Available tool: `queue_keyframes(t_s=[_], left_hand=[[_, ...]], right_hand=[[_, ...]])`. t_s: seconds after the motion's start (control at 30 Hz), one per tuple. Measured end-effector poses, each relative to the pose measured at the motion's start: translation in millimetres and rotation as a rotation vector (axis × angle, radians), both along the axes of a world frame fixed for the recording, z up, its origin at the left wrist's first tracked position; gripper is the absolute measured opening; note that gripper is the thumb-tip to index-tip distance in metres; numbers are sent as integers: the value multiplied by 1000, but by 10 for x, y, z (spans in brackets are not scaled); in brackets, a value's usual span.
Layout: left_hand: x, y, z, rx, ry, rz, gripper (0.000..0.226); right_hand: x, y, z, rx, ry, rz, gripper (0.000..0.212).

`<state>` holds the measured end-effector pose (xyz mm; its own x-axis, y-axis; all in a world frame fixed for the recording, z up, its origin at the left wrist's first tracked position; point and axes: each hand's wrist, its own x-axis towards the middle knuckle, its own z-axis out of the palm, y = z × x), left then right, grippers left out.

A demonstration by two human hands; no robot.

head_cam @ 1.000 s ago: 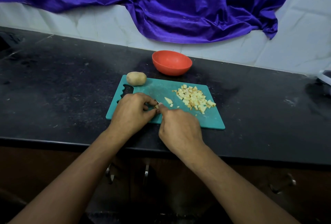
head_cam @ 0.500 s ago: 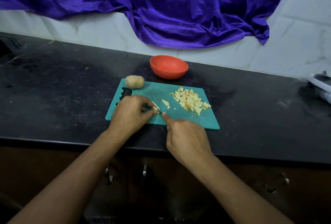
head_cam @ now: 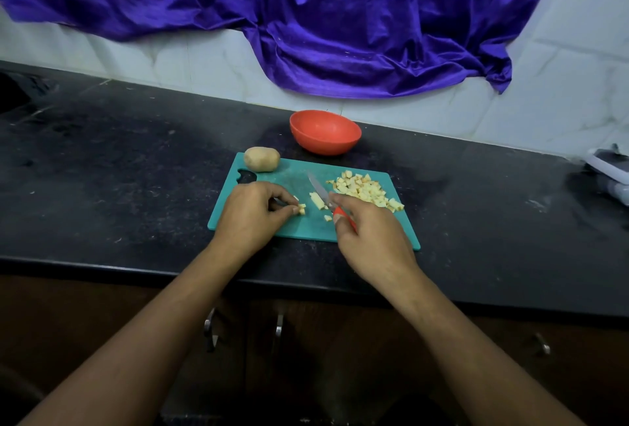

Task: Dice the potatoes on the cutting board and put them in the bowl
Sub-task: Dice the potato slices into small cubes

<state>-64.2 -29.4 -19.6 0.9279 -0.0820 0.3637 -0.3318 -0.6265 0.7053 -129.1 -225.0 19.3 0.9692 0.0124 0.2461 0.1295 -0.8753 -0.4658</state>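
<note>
From above the person's shoulders, the potato work sits on a green cutting board (head_cam: 296, 174) lying flat near the front edge of the desk (head_cam: 119, 170). One whole potato (head_cam: 261, 159) rests at the board's far left corner, oval, matte, tan-skinned and unpeeled. Toward the far right of the board lies a heap of diced potato (head_cam: 366, 189) – pale yellow cubes, rough-cut, some with a strip of brown skin on one face. Between the hands a thicker slab (head_cam: 316, 201) lies beside the blade.

The left hand (head_cam: 248, 218) is curled, its fingertips pinching a few small bits (head_cam: 301, 209) against the board. The right hand (head_cam: 372, 238) grips a knife (head_cam: 318, 189) by its red handle, fingers wrapped round it; the thin steel blade points away toward the far left and looks lifted off the board, though I cannot tell for sure.

The bowl (head_cam: 325, 133) – round, smooth orange-red plastic – stands on the desk just beyond the board's far edge, apart from it. The desk is dark speckled stone, dusty and scuffed. Behind it runs a wall of pale tiles (head_cam: 561, 85), half covered by a shiny purple cloth (head_cam: 306, 17) hanging in deep folds. Under the desk's edge are dark wooden doors with metal handles (head_cam: 211, 328).
</note>
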Motion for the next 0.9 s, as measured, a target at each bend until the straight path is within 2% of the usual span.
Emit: queue_keyframes(t_s=[0.23, 0.5, 0.63, 0.9], left_hand=[[11, 34, -14, -141, -61, 49, 15], [49, 44, -37, -95, -93, 86, 18], [28, 42, -15, -84, -84, 84, 19], [13, 29, -3, -90, -81, 83, 15]], right_hand=[[-41, 2, 2, -117, 11, 106, 43], [-64, 44, -102, -389, -57, 280, 45], [78, -75, -35, -459, -41, 200, 46], [427, -339, 60, -448, -11, 4, 48]])
